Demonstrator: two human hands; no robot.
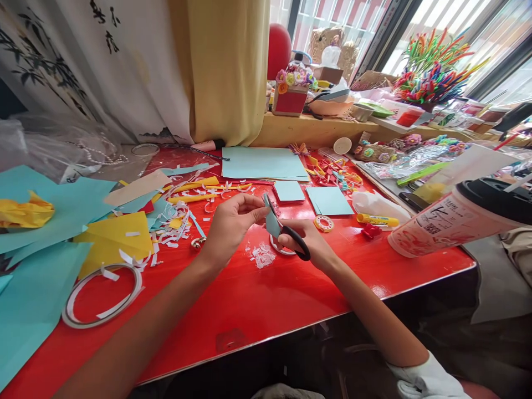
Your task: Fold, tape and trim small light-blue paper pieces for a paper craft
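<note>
Above the middle of the red table, my left hand (235,221) pinches a small piece of light blue paper (272,223) between thumb and fingertips. My right hand (310,241) is closed round a pair of scissors (296,241) with black handles. The blades are up against the paper, and their exact opening is hidden. Below the hands lie a little heap of white scraps (262,255) and a white ring (282,247), partly covered by my right hand. Just beyond stand a stack of small blue paper squares (290,191) and a larger blue stack (330,200).
Large blue sheets (50,277), yellow paper (120,241) and a roll of tape (70,310) cover the left side. Paper strips (332,173) lie at the back. A lidded drink cup (440,224) and a yellow glue tube (377,220) are on the right.
</note>
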